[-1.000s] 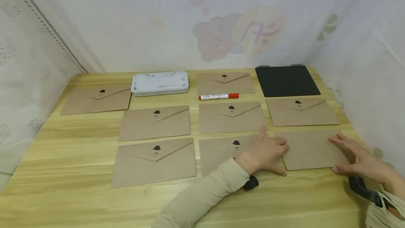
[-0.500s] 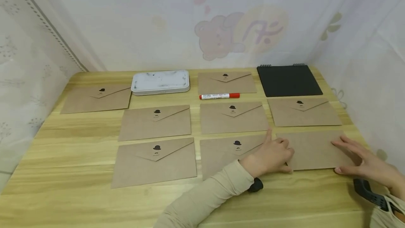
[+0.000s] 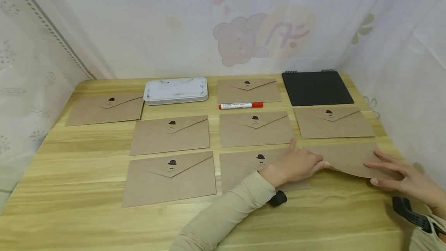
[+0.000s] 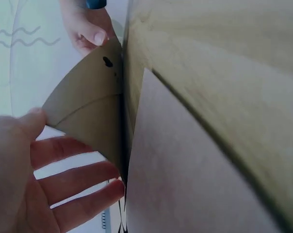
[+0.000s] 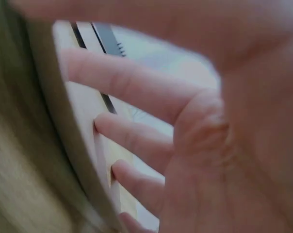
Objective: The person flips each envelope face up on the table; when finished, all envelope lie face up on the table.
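Note:
A brown kraft envelope (image 3: 345, 158) lies plain side up at the right of the table in the head view. Its near left corner is bent upward, pinched by my left hand (image 3: 296, 165). From the left wrist view, the raised envelope (image 4: 88, 92) shows a flap line and a dark print on its underside. My right hand (image 3: 400, 173) rests at its right end, fingers spread and fairly straight over the top, thumb by the near edge. Under my left forearm lies another envelope (image 3: 240, 165), flap side up with a hat print, partly covered.
Several more flap-up envelopes (image 3: 170, 179) lie in rows on the wooden table (image 3: 87, 220). At the back are a white tin case (image 3: 175, 90), a red-capped marker (image 3: 240, 105) and a black spiral notebook (image 3: 317, 88). Printed curtains enclose the back and sides.
My left hand has closed on the plain envelope's near left corner and lifted it, so the near edge now curves up. My right hand stays at the right end, fingers slightly shifted.

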The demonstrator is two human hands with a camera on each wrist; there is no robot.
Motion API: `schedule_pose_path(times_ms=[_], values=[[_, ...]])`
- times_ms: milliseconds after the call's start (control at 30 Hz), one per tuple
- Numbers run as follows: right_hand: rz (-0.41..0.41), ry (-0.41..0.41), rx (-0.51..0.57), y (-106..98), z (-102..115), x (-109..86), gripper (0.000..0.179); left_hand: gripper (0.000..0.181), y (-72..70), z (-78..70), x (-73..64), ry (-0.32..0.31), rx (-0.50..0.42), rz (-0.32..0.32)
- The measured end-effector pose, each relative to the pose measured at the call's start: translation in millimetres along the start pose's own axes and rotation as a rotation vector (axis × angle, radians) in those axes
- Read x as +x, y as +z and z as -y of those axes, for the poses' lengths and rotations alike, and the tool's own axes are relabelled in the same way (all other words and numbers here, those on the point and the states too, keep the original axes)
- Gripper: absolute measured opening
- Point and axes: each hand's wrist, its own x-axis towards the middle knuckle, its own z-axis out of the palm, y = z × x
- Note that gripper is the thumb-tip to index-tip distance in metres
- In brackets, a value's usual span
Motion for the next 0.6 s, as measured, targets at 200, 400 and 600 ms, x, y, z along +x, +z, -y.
schedule_pose_path(times_ms=[200, 400, 600], values=[[-0.092, -0.082, -0.006, -1.4, -9.1, -3.4, 0.040, 0.046, 0.0, 0.4, 2.0, -0.045, -0.013, -0.029], [-0.234, -0.115, 0.128, -4.6, -13.9, -4.5, 0.057, 0.045, -1.3, 4.1, 2.0, -0.107, -0.078, -0.118], [-0.336, -0.156, 0.275, -5.4, -13.6, -4.9, 0.064, 0.046, -3.3, 7.8, 0.6, -0.135, -0.177, -0.159]])
